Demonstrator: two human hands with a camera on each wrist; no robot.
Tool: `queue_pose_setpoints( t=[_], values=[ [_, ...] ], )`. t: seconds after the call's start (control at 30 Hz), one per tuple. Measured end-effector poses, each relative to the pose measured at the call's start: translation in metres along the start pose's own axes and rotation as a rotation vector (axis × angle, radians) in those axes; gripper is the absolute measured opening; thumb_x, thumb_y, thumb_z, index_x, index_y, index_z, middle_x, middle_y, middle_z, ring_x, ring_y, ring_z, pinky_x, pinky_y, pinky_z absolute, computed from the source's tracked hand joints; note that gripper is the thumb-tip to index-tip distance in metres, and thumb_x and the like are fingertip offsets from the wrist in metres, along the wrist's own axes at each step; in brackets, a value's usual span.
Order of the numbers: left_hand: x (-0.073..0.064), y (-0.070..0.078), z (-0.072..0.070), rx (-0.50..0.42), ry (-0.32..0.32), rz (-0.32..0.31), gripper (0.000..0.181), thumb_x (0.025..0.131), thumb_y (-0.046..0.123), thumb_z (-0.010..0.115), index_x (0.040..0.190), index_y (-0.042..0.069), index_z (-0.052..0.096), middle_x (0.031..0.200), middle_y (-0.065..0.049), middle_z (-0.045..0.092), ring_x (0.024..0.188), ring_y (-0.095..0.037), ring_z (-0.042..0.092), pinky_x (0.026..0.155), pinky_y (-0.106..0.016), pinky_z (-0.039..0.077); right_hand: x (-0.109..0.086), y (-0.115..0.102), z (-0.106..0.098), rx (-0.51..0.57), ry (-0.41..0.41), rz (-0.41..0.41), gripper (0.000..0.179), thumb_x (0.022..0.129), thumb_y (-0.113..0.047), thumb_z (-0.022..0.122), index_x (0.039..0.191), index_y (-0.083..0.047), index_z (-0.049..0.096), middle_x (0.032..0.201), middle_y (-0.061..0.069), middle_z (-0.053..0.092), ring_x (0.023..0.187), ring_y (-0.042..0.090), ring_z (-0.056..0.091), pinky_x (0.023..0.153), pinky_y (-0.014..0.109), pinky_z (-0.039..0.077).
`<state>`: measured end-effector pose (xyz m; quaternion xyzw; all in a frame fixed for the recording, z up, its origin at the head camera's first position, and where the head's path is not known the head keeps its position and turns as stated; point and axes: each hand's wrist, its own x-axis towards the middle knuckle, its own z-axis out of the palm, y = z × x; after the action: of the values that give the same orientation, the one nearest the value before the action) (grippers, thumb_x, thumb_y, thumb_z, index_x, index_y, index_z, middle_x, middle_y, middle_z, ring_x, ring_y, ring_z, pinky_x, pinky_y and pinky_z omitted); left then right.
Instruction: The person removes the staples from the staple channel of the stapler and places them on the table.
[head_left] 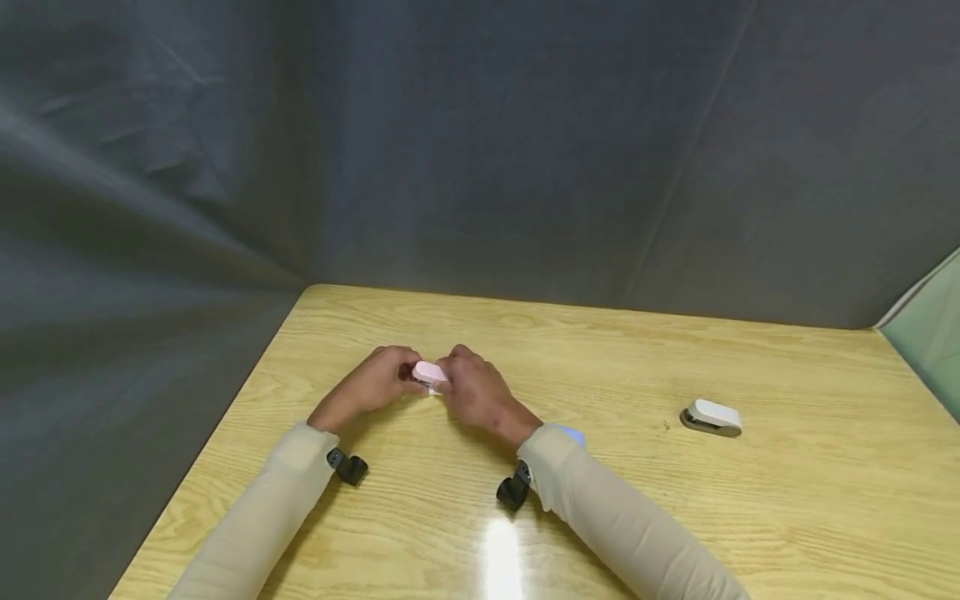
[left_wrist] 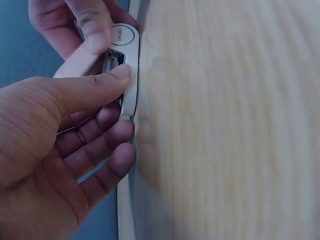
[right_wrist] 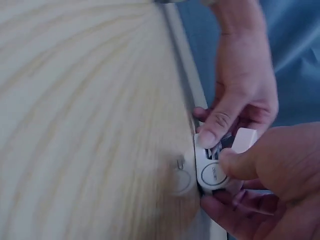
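Note:
A small pink-and-white stapler is held between both hands over the far left part of the wooden table. My left hand grips its front end, the thumb lying along the white base beside the metal staple channel in the left wrist view. At the round hinge end, marked with a ringed logo, my right hand pinches the stapler between thumb and fingers. The pink top arm is lifted away from the base, so metal parts show between them. Fingers hide much of the pink arm.
A second stapler, white with a grey-brown base, stands to the right on the table. A blue object is partly hidden behind the right sleeve. Dark sheeting hangs along the back and left edges.

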<state>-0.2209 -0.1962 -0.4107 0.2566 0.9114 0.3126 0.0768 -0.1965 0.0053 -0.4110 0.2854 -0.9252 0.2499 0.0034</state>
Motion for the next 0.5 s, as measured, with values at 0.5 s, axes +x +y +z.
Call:
queue_pose_setpoints(
  t=[0.5],
  values=[
    [-0.005,0.001,0.006,-0.016,0.072,0.008,0.019,0.085,0.004,0.084,0.08,0.008,0.066,0.08,0.002,0.059,0.072,-0.014,0.052,0.067,-0.031,0.046,-0.003,0.003,-0.014,-0.021,-0.025,-0.063,0.006,0.098,-0.008,0.071,0.093,-0.005,0.07,0.088,0.008,0.063,0.077,0.018,0.058,0.067,0.034,0.05]
  ],
)
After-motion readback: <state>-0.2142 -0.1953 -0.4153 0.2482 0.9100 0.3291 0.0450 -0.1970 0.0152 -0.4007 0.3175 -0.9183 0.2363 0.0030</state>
